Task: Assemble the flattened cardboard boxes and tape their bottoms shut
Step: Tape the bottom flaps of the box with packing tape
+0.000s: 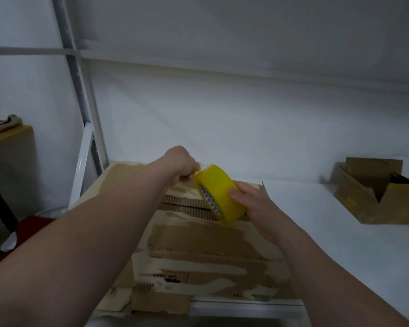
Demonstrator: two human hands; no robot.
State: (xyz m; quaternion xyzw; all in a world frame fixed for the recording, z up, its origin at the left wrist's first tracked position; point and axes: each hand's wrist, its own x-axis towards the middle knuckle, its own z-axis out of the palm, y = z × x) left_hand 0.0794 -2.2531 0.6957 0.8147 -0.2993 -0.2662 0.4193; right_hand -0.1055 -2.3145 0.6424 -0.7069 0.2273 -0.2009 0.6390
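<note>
Box (198,246): where did it lie, and why there? (Student)

It lay flat on the worktop (328,223), directly below both hands, with a broad scuffed face up. That put the corrugated flap edges within reach for taping. (Tutor)

Which way did it point? (Student)

Its long axis appeared to run from the person toward the wall, and the flap edges crossed that axis below the tape (219,192). (Tutor)

How was the roll held? (Student)

The right hand (253,204) gripped it, fingers curled behind and thumb on the yellow outer face. The roll was tilted above the flap edges. The left hand (182,166) had its fingers pinched at the roll's upper rim, probably to free the tape end, though the end itself was too small to make out. (Tutor)

And the other box (376,197)? (Student)

It sat open, well apart to the right. (Tutor)
</note>
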